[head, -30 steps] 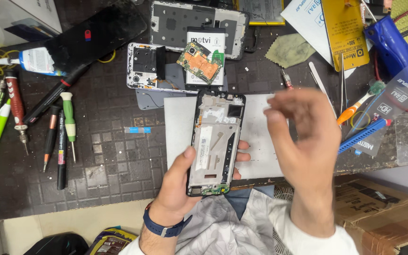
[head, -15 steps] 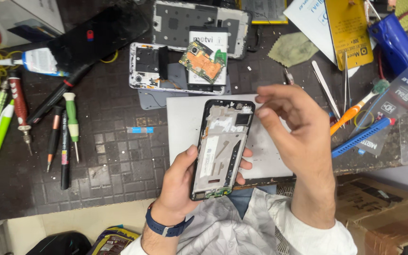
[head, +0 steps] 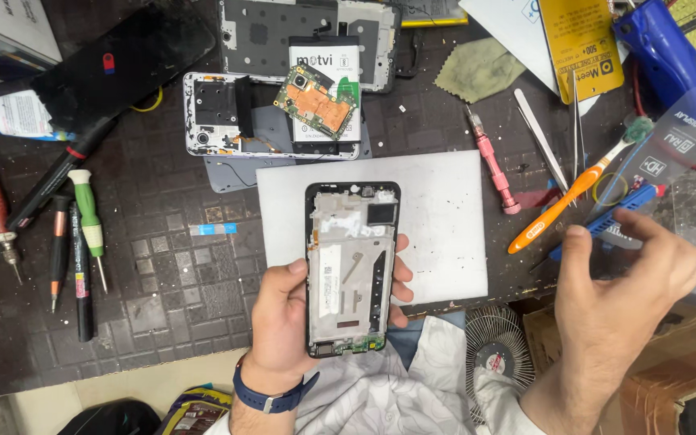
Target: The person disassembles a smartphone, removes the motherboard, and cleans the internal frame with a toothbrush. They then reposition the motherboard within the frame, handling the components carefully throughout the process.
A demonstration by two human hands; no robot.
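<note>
while left hand point(head: 283, 322) grips opened phone frame point(head: 352, 270), right hand point(head: 622, 298) hovers empty, fingers loose.

We see our left hand point(head: 283, 318) raised palm-up, fingers curled in a firm grip, a blue band at the wrist. Our right hand point(head: 618, 302) hovers apart, fingertips seemingly pinched.
</note>
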